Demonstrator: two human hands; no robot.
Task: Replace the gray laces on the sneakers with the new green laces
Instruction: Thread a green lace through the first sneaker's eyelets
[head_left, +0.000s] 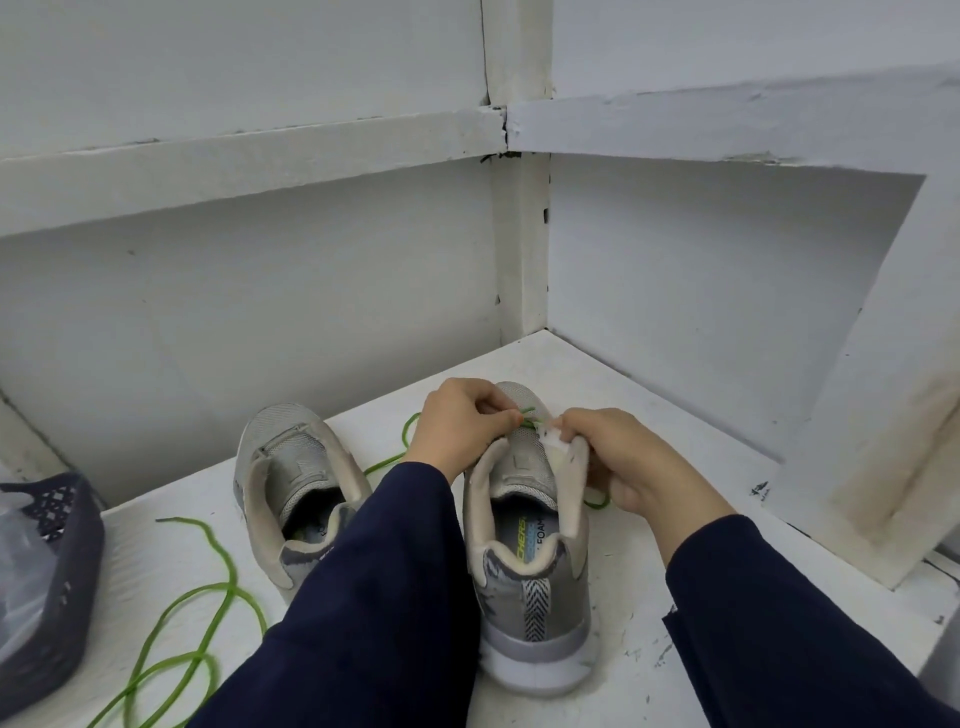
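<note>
Two grey sneakers stand heel-toward-me on a white shelf (649, 670). The right sneaker (530, 582) has a green lace (530, 415) crossing its front eyelets. My left hand (462, 421) pinches that lace over the toe end. My right hand (618, 457) grips the sneaker's right eyelet flap and the lace there. The lace trails out on the left side (410, 436) and the right side (597, 501) of the shoe. The left sneaker (291, 483) shows no lace. A second green lace (208, 618) lies looped on the shelf at the lower left.
A dark blue perforated basket (52, 566) holding clear plastic sits at the left edge. White walls close the corner behind and to the right; a slanted white panel (883, 467) stands at the right. The shelf's front edge runs at the lower right.
</note>
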